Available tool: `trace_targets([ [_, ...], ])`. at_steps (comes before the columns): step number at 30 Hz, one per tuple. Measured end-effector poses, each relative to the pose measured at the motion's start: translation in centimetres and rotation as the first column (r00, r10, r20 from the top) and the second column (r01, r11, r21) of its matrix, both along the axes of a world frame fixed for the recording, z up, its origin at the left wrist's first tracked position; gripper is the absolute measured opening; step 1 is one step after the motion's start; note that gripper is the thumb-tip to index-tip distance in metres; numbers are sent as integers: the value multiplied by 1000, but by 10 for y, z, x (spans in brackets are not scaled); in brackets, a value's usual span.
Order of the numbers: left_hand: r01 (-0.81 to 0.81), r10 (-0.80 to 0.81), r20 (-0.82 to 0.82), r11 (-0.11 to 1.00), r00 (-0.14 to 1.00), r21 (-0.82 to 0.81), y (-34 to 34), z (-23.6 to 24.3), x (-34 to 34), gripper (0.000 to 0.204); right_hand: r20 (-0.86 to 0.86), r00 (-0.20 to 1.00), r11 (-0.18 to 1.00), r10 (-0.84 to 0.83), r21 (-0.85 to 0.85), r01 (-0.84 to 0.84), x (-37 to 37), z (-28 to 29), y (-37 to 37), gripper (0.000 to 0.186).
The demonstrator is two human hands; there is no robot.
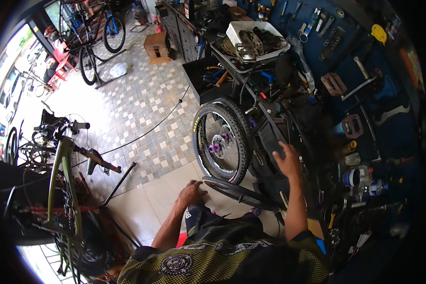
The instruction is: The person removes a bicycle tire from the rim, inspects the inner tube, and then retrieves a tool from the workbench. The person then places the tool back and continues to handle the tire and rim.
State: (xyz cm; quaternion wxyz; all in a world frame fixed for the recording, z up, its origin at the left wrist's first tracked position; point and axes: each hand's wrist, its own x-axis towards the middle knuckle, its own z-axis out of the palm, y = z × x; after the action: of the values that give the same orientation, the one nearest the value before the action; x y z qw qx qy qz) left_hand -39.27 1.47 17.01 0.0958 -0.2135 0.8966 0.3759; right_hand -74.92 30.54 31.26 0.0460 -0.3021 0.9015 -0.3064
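My left hand (pixel 192 193) hovers over my knee beside the rim of a thin dark bicycle wheel or tyre (pixel 241 196), its fingers loosely bent and apart with nothing visible in them. Raised at the workbench side, my right hand (pixel 287 160) is open, thumb and fingers spread. The thin wheel or tyre lies low between my two hands, its right part partly hidden by my right arm. Just ahead stands a bicycle wheel (pixel 197 142) with a knobbly black tyre, a brake disc and a purple hub. A second knobbly tyre (pixel 240 113) leans close behind it.
On the left an olive bicycle frame (pixel 59 177) is held up near a dark stand. A cable (pixel 146 134) crosses the tiled floor. At right the cluttered workbench has an open drawer (pixel 210 78) and a white basket (pixel 234 35); tools hang on the blue wall (pixel 388 90).
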Motion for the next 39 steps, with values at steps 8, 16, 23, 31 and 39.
trace_targets([
  [8, 0, -23, -236, 995, 972, -96, -173, 84, 3, 59, 156, 987, 998, 26, 47, -34, 66, 4, -145, 53],
  [16, -123, 139, -164, 987, 977, 102, -220, 109, 11, 62, 145, 989, 999, -19, 53, 11, 67, 29, -197, 50],
  [23, -244, 264, -158, 960, 951, 137, -278, 107, 24, 63, 92, 993, 993, 72, 86, -80, 57, 48, -261, 48],
  [31, -366, 382, -92, 918, 920, 153, -359, 100, -9, 63, 110, 956, 961, 273, 8, -276, 33, 50, -401, 45],
  [39, -278, 312, -146, 936, 939, 215, -471, 81, -174, 62, 138, 856, 841, 498, 163, -515, -16, -11, -520, 52],
])
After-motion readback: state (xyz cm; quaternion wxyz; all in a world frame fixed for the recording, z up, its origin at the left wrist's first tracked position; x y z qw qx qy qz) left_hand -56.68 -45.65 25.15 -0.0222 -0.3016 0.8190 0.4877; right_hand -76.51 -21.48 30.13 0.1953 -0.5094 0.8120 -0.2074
